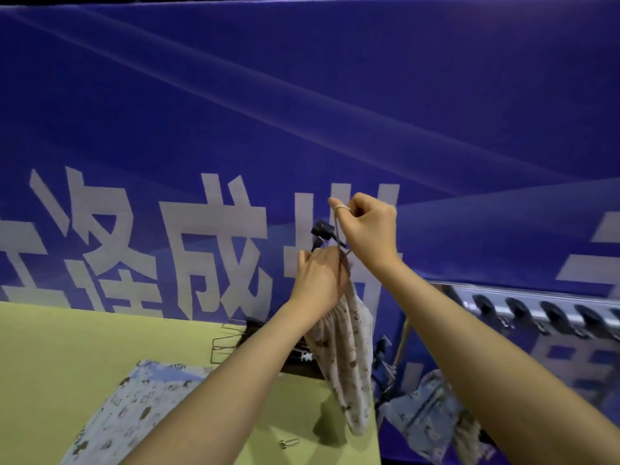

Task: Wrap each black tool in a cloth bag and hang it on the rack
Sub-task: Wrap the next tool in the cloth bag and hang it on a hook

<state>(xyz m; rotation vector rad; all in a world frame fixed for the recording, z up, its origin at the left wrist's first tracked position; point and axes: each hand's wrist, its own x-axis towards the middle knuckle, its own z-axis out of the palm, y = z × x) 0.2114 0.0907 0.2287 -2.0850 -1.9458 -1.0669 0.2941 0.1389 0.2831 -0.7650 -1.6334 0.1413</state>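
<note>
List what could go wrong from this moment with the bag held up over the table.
1. The right hand has the drawstring looped round one finger; if it slips off, the closure may loosen.
2. The black tool sticks out above the beige cloth bag; it might slide out if the left hand eases its grip on the neck.
3. The rack sits off to the right, so the bag may swing on the way over.

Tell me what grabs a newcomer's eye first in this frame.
The blue banner with big white characters fills the background. At centre, both hands are raised before it: the left hand grips the gathered neck of a beige printed cloth bag, the right hand pulls its drawstring upward. A silver rack of black hooks sits at right.
</note>
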